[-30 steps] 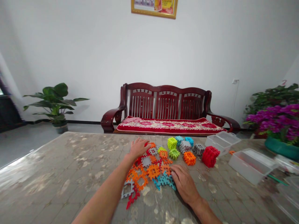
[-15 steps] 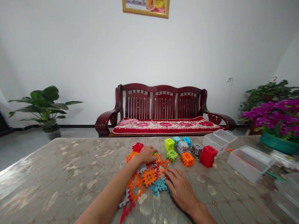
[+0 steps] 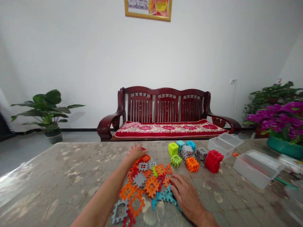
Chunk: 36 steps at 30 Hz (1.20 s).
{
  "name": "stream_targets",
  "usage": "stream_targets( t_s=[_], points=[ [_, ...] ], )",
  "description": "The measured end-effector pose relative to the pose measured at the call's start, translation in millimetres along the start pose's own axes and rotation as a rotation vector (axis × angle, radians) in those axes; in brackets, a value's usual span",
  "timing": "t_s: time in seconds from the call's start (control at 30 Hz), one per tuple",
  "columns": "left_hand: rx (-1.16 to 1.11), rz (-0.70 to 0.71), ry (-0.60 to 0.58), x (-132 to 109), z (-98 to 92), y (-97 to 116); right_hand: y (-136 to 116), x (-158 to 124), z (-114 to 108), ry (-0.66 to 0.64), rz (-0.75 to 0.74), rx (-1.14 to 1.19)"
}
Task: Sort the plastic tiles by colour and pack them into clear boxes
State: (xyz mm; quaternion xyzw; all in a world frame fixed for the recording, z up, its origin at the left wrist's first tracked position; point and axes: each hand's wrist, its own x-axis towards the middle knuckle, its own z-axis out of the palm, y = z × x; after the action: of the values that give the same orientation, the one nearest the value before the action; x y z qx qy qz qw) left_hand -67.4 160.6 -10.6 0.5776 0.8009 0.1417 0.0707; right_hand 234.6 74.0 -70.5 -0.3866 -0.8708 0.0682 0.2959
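Eight built plastic cubes [image 3: 187, 152] stand on the counter [image 3: 71, 164] beyond a heap of loose waffle-grid pieces [image 3: 146, 186]; that heap is left unassembled; the left hand [image 3: 136, 153] lies open at its far edge; the right hand [image 3: 186, 195] lies open at its near side, well apart.

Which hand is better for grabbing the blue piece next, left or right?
Probably the right hand: its fingers are right beside the blue piece. The left hand is farther away, at the far edge of the pile.
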Motion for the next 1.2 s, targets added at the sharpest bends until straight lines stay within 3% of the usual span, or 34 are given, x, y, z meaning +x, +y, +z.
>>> stream_targets(
  t_s=[0.27, 0.5, 0.63, 0.77, 0.87, 0.93, 1.03, 1.2],
  points=[
    [-0.058, 0.11, -0.039, -6, 22.9, 4, 0, 0, 2, -0.006, 0.01, -0.004],
    [-0.217, 0.259, 0.003, -19, 13.5, 12, -2, 1, 3, 0.007, 0.028, -0.008],
    [-0.299, 0.418, 0.015, -41, 2.3, 29, -3, 2, 2, -0.011, 0.049, -0.012],
    [-0.363, 0.587, -0.081, -76, -3.7, 49, -4, 3, -1, -0.014, 0.055, 0.016],
    [-0.407, 0.605, -0.101, -109, -7.6, 52, -4, 3, -3, 0.005, 0.063, 0.026],
    [-0.423, 0.569, -0.052, -135, -10.2, 42, -4, 4, -3, 0.018, 0.072, 0.014],
    [-0.261, 0.463, 0.019, -177, -6.1, 7, -2, 4, 0, 0.018, 0.069, -0.026],
    [0.03, 0.224, 0.019, -228, 28.6, -63, 2, 4, 7, -0.077, 0.068, -0.094]
  ],
)
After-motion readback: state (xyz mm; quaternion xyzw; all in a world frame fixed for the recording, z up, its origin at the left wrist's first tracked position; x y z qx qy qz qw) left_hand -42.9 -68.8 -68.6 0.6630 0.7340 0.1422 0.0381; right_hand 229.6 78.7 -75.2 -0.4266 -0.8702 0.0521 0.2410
